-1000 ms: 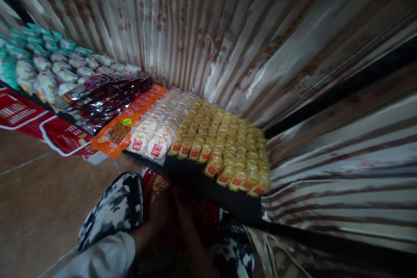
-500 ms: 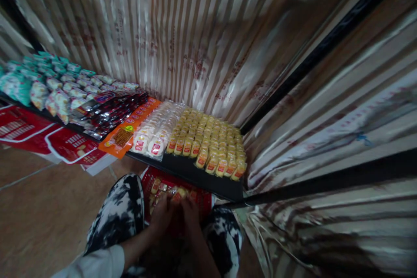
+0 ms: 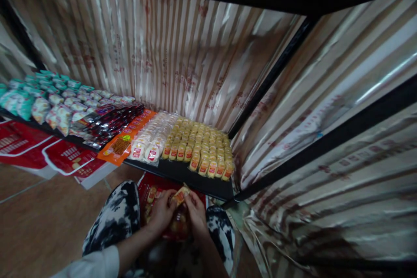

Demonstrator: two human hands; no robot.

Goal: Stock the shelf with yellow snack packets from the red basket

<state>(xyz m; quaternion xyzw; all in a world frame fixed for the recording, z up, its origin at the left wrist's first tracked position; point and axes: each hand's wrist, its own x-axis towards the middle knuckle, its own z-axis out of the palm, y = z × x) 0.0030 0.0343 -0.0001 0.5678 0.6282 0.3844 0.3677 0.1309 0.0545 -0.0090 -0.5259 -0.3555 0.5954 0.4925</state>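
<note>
My left hand [image 3: 162, 210] and my right hand [image 3: 196, 209] are closed on one small yellow wrapped snack cake [image 3: 180, 196] with an orange-red label, one hand at each end. Below them, between my knees, a red bag or box [image 3: 143, 187] holds more such wrapped cakes [image 3: 152, 194]. Just ahead, rows of the same yellow packaged cakes [image 3: 202, 152] stand on the right end of a black shelf [image 3: 202, 184]. Left of these rows lie white round packaged snacks [image 3: 152, 153] in clear wrap.
An orange snack packet [image 3: 119, 150], dark shiny packets [image 3: 104, 124] and teal packs [image 3: 24, 104] line the shelf leftward. Red bags [image 3: 70, 156] stand below its front edge. Black frame bars [image 3: 276, 69] and striped plastic sheeting [image 3: 195, 52] enclose the back and right.
Both hands have come up out of the red container, and a wrapped cake now shows between them. My view has tilted upward, bringing a black shelf edge in at the top.
</note>
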